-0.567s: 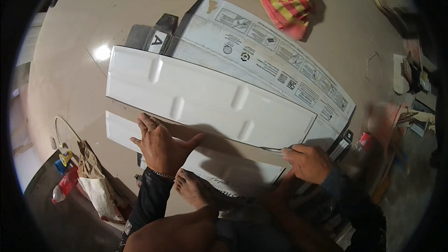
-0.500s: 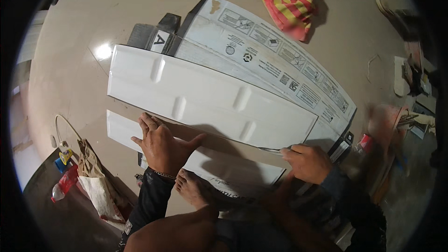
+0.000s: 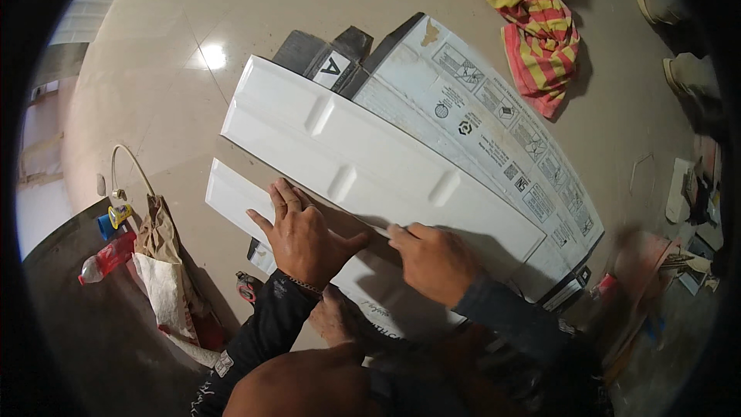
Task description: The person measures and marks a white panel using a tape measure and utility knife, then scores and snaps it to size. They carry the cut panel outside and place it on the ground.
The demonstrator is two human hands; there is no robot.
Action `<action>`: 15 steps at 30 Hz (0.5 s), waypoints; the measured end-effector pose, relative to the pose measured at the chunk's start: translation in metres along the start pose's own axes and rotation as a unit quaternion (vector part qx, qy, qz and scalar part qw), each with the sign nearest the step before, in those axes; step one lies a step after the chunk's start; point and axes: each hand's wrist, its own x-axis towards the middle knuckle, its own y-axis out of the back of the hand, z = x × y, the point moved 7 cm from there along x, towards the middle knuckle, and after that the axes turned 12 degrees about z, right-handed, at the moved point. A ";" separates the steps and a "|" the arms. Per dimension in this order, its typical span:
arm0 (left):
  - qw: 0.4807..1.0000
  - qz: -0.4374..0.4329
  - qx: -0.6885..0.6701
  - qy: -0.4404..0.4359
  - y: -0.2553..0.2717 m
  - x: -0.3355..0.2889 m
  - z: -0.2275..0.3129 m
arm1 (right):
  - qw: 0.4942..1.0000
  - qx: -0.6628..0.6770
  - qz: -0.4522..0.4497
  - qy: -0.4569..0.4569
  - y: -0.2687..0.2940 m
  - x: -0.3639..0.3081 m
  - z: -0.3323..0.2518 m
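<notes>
Panel (image 3: 390, 166), right hand (image 3: 438, 264) at its edge — left hand (image 3: 306, 241) splayed

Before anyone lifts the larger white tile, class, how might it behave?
The larger white tile is probably stiff, judging by its crisp molded bars. Its shiny face may feel slippery, and its sharp corners could chip.

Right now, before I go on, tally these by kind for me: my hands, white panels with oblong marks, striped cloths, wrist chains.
Hands: 2, the left hand and the right hand
White panel with oblong marks: 1
Striped cloth: 1
Wrist chain: 1
Total: 5
</notes>
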 end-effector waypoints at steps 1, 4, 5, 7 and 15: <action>1.000 0.001 0.003 0.005 0.000 0.000 -0.001 | 1.000 -0.002 0.001 0.012 -0.004 0.008 -0.005; 1.000 -0.018 0.007 0.012 -0.002 -0.001 -0.002 | 1.000 -0.005 -0.023 0.016 -0.008 0.017 -0.007; 1.000 -0.018 0.000 0.011 -0.001 -0.001 -0.002 | 0.999 0.002 -0.031 0.013 -0.003 0.014 -0.005; 1.000 -0.013 -0.004 0.010 0.001 -0.002 -0.001 | 0.999 0.003 -0.044 0.007 0.008 0.003 -0.002; 1.000 0.004 0.011 0.007 -0.011 -0.007 -0.007 | 0.998 0.003 -0.038 0.040 -0.029 0.057 -0.030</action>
